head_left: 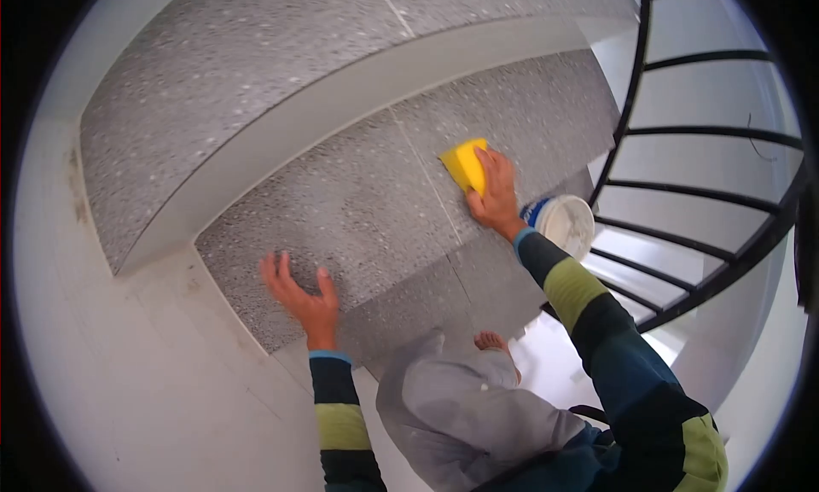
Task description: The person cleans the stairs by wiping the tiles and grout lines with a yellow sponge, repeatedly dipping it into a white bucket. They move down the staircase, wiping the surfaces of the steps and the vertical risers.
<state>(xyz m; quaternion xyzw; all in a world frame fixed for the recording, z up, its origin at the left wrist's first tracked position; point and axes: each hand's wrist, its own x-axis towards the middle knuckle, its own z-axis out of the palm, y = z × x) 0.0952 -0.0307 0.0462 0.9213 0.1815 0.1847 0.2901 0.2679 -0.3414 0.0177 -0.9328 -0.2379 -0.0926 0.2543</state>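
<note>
My right hand (495,193) grips a yellow sponge (465,165), its fingers bent over the right side. The sponge rests on the grey speckled stair tread (341,185), just right of the thin joint line between two slabs. Near the left end of that same tread, my left hand (299,296) has its fingers spread, with nothing in them. A white bucket (569,226) with a blue label stands right of my right wrist, pale residue inside it.
A higher speckled step (256,48) with a pale riser (367,61) lies beyond. Black curved railing bars (691,185) run along the right. A white wall (111,347) borders the left. My bare foot (492,342) shows below the tread, beside my grey trousers (469,407).
</note>
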